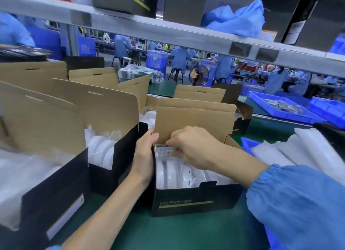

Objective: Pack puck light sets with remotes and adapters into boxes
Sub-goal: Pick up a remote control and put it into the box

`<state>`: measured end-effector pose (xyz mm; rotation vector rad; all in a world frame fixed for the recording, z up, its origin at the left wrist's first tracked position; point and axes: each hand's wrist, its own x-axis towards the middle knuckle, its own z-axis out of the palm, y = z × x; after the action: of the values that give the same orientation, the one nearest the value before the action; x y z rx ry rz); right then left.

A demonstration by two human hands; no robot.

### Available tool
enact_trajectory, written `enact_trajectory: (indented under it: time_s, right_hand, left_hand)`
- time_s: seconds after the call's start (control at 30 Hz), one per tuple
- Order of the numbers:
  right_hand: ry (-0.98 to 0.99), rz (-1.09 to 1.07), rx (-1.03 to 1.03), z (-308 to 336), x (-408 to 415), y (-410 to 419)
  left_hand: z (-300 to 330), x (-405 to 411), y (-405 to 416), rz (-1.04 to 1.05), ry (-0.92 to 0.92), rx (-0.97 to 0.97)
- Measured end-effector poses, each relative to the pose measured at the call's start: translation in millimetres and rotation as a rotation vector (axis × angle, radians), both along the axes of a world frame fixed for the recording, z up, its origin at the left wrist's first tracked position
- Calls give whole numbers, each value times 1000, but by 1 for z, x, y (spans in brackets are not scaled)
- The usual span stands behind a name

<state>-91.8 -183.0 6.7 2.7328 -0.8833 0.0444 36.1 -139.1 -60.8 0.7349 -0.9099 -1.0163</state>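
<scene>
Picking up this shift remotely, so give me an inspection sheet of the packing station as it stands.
Surface: green mat.
Job's things: open black cardboard box printed "LED Puck Light" holding bagged white puck lights; small bagged remote card at its back wall.
Clutter: two more open black boxes to the left; white foam bags to the right.
Hands: left hand grips the box's left wall; right hand pinches the card.
Cables: nothing seen.
Surroundings: blue plastic trays, grey overhead shelf, seated workers behind.
</scene>
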Motion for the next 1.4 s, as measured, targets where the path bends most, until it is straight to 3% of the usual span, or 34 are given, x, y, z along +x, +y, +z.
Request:
enact_trajectory:
  time_s: [0.17,0.27,0.4,0.57,0.73,0.93,1.07,1.13,1.2,1.3,1.33,1.4]
  right_hand:
    - [162,-27,64,-3,2,6]
    - [-7,7,217,16,-10,6]
    - [-171,-40,134,51,-45,-2]
    - [23,-231,56,46,-73,-13]
    - [292,-205,-68,2,-49,-8]
    - [317,-214,-252,0,-52,-6]
    - [337,-338,-168,-6,-47,-6]
    - [274,-351,-38,0,-47,-8]
    - [91,-334,115,15,-60,-10]
    - [-412,-356,-70,44,-107,-21]
    - [-425,-467,-166,50,-128,-27]
    - [-104,-791,-182,45,-163,-33]
  left_hand:
    - [-2,1,0,-33,-36,-7]
    - [-1,1,0,-34,-28,-18]
    - [-1,1,-1,-12,-53,-18]
    - [-1,0,0,-2,-84,-35]
    - [-2,0,0,1,-72,-20]
    - [-3,-1,-3,31,-76,-22]
    - [-3,-2,-1,33,-63,2]
    - [-3,-3,1,47,-72,-4]
    - [-3,-3,0,48,-81,-13]
    - [-1,-3,-1,62,-69,-28]
    - [-2,-2,-1,70,-67,-26]
    - [-4,-3,-1,67,-70,-15]
